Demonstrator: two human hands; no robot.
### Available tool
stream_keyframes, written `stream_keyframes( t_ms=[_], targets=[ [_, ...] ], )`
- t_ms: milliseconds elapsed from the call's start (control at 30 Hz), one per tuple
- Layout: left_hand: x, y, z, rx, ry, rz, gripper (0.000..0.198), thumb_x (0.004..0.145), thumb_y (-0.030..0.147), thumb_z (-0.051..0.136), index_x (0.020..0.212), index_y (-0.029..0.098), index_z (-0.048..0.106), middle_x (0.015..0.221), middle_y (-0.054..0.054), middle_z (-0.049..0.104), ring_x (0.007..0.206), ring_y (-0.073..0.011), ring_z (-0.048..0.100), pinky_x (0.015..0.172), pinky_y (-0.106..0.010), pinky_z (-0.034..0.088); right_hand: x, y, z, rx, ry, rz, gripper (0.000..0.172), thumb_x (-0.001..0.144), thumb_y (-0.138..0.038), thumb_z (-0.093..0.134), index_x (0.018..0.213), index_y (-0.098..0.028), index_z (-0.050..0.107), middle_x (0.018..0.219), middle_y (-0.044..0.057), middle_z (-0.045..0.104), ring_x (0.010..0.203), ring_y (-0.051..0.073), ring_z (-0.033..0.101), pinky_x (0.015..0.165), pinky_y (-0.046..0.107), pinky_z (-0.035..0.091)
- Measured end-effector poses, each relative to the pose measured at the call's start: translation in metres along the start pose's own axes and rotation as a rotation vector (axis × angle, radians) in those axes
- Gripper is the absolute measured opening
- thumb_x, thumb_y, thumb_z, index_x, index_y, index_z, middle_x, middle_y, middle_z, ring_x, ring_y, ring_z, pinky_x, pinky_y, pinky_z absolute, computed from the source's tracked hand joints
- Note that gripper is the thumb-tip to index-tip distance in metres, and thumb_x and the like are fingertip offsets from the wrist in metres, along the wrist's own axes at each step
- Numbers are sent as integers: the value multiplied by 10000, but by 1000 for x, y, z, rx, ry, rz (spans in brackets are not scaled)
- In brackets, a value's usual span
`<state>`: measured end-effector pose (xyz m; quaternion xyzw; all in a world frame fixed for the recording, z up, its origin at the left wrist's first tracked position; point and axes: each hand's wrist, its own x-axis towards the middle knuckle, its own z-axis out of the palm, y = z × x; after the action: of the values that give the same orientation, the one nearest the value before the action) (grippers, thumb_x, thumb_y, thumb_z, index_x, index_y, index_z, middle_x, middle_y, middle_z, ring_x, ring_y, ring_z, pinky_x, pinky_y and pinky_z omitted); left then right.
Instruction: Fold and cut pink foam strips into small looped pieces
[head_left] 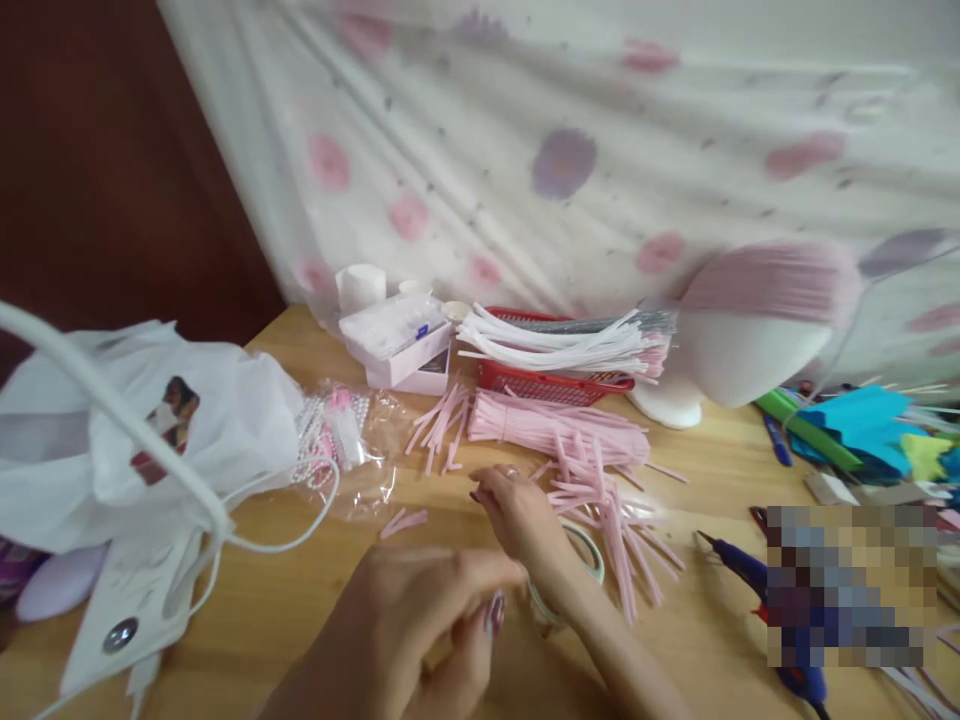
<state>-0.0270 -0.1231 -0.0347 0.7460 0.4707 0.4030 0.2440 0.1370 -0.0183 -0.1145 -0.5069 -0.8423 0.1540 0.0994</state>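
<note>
In the foreground my left hand (427, 625) is closed, thumb and fingers drawn together with dark glossy nails. Whatever lies between its fingertips is hidden. My right hand (517, 510) reaches forward over the table, fingers loosely bent to the left and nothing visible in them. Just beyond it lie a bundle of pink pipe cleaners (525, 418) and a loose pile of cut pink pipe cleaners (611, 500). Shorter pink pieces (442, 425) are scattered to the left of the bundle. A pale green ring, perhaps a tape roll (592, 550), shows partly under my right wrist.
Behind the bundle stands a red basket (525, 378) of white, grey and pink pipe cleaners. White boxes (401, 340), a bead bag (337, 430) and a white plastic bag (217, 390) lie left. A foam head (750, 350) and blue glue gun (739, 565) are right.
</note>
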Motion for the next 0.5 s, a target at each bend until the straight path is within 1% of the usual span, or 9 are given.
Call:
stream_keyframes(
  t_ms=[33,67,133,167,233,300,367,433,500],
  targets=[
    [7,-10,3,44,-51,9,273,857,169,468,1055,258,635,667,16,687,581,-146,637,618,-258,501,9,0,1,-42,-32,-3,194,913,-91,482,1035,-155,619,964,113,690,928,223,642,743,277,431],
    [13,-21,5,116,-80,-21,238,870,184,466,1023,243,638,635,20,672,554,-142,626,572,-249,476,18,0,2,-78,-65,-5,185,926,-109,477,1028,-148,626,961,118,693,925,221,648,734,271,429],
    [24,-44,7,316,-85,-123,216,882,195,448,934,229,655,677,-3,701,575,-160,640,567,-260,452,33,0,8,-109,-105,2,184,937,-124,466,1008,-127,637,904,124,703,855,221,668,688,264,423],
    [29,-55,7,406,-63,-187,220,880,194,447,916,231,661,694,-9,711,591,-172,648,575,-266,448,39,-1,11,-114,-118,4,187,937,-123,465,994,-116,643,879,130,706,815,220,675,662,262,418],
    [39,-74,4,497,-76,-322,224,869,178,466,976,239,653,769,-7,734,655,-182,673,599,-264,450,47,-1,17,-122,-135,4,197,934,-113,458,982,-103,649,875,147,708,781,220,680,633,259,409],
    [49,-91,2,568,-36,-433,247,854,156,485,1046,219,626,874,-26,741,744,-202,689,636,-275,463,51,0,20,-135,-153,-6,207,923,-92,454,970,-101,655,898,154,708,798,218,681,637,256,408],
    [58,-107,2,632,-11,-436,265,871,164,463,1094,205,599,979,-51,727,821,-215,688,661,-287,476,49,0,19,-144,-172,-26,202,906,-77,463,918,-106,662,895,144,708,819,212,678,660,251,409],
    [68,-122,6,701,20,-351,276,873,157,446,1104,185,593,1101,-93,689,922,-223,670,723,-293,490,41,2,12,-144,-184,-45,188,905,-92,472,885,-115,658,899,129,707,847,203,670,689,245,406],
    [78,-135,12,714,25,-325,270,884,171,425,1076,154,614,1108,-140,672,989,-257,645,791,-330,487,26,6,0,-138,-182,-40,183,927,-130,458,917,-119,640,915,119,703,851,197,662,687,249,399]
  ],
)
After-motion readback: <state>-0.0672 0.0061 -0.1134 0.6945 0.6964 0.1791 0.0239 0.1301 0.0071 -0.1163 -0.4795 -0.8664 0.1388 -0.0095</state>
